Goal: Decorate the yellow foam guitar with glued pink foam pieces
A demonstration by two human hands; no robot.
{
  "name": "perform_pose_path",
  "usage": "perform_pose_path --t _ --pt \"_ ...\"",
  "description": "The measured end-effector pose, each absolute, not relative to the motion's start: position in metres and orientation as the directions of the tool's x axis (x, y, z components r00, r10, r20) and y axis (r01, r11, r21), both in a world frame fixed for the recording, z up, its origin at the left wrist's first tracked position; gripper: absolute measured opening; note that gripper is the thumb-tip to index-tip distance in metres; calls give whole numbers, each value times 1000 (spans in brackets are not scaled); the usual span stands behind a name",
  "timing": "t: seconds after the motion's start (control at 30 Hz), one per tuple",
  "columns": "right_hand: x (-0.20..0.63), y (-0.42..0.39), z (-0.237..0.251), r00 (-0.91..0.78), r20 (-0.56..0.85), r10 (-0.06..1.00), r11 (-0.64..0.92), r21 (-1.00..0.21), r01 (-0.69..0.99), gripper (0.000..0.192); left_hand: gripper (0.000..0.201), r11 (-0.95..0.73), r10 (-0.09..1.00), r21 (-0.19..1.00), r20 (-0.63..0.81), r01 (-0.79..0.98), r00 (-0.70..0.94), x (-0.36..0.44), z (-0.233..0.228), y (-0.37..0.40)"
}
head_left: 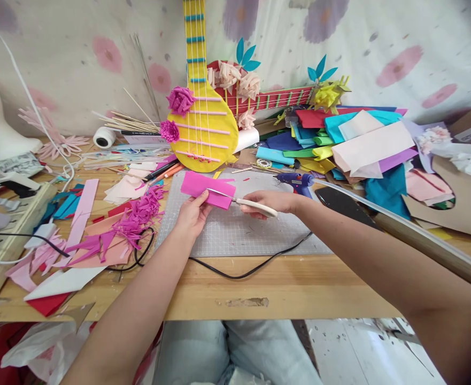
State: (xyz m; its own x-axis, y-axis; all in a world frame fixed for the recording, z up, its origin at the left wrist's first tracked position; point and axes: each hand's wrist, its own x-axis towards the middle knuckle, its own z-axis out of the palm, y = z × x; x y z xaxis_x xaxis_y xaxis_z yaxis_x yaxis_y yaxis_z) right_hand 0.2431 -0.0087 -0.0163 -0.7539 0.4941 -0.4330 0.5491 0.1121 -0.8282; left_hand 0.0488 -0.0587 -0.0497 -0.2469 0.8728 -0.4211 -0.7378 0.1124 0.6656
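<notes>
A: Which step is shown in hand?

B: A cut is judged to be under way. A folded magenta paper strip [208,189] is pinched at its lower near edge by the left hand [192,215], thumb on top. Scissors [246,202] with cream handles are gripped by the right hand [273,201], which is closed around them. The blades are seen slightly parted, with the tip laid over the strip's middle.

A: Where is the strip located, and how is it oriented?

B: It is held just above the grey cutting mat [259,235], near the mat's far left corner. Its long axis is set roughly left to right, tilted a little downward toward the right. The scissors are pointed leftward, close to that same axis.

A: What is called for by the next move?

B: A steady closing of the blades is probably required, with the paper kept taut by the left hand and its fingers kept clear of the blade line.

A: What is noted nearby?

B: Fringed magenta scraps [139,216] are seen left of the mat, a blue glue gun [297,182] at its far edge, and a yellow paper guitar [201,115] beyond.
</notes>
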Motion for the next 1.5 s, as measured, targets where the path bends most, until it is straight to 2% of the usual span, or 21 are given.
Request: perform_pose_path --t 0.2,0.43,0.87,1.1,1.5 --pt "244 -8 -19 -760 -450 469 38 -849 527 52 12 122 871 652 -431 -749 -234 49 -49 -59" --pt "245 -8 -20 -745 -456 487 38 -841 539 50 15 137 862 637 -454 -759 -226 50 -50 -59" --pt "248 -7 -23 -752 -442 488 72 -839 540 49 16 147 885 654 -422 -742 -197 49 -54 -58" --pt "247 -10 -13 -788 -424 447 168 -825 539 52 13 160 901 657 -401 -737 -163 49 -56 -58" --pt "234 -6 -15 -818 -394 419 218 -831 512 55 11 213 912 683 -395 -698 -109 60 -53 -65"
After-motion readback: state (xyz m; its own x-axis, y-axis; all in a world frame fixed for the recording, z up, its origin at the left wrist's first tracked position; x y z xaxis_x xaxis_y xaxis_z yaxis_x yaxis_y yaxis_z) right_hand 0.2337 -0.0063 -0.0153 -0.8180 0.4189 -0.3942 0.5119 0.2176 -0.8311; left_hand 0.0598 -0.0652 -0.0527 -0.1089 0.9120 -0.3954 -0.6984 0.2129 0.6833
